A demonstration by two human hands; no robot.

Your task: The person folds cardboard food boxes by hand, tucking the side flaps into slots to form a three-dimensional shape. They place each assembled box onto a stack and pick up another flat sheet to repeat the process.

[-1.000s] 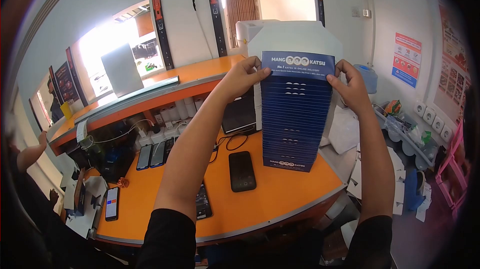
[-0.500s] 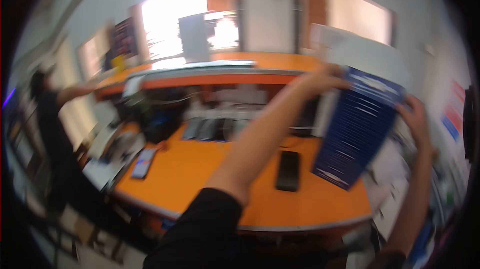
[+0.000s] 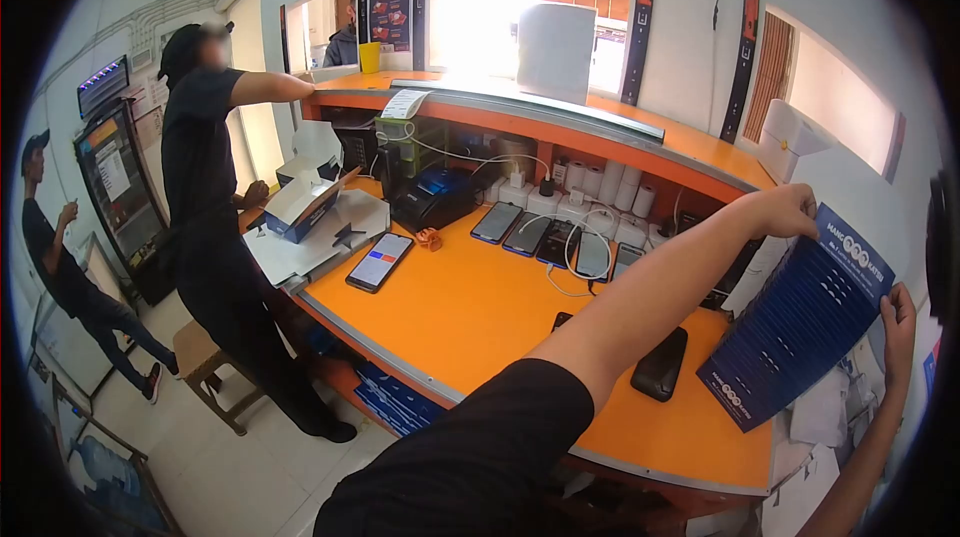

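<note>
A stack of blue printed cardboard sheets (image 3: 790, 322) with white lettering is held up over the right end of the orange table (image 3: 480, 307). Its overlapping edges show as stripes. My left hand (image 3: 793, 210) grips the upper left corner, fingers closed. At the upper right edge, my right hand (image 3: 898, 322) has its fingers bent around the side; the thumb side is partly hidden. Beneath my left forearm lies a black phone (image 3: 660, 363), close to the stack's lower left edge.
A lit phone (image 3: 380, 263), several charging phones (image 3: 497, 223), a black printer (image 3: 436, 199) and an open blue-and-white box (image 3: 304, 209) occupy the table. A raised orange shelf (image 3: 690, 142) runs behind. A co-worker in black (image 3: 215, 147) stands at left beside a stool (image 3: 212, 367).
My view has turned left, so the table and shelf have shifted right and more of the room shows. The stack stays in both hands, now further right in view. Blur has cleared.
</note>
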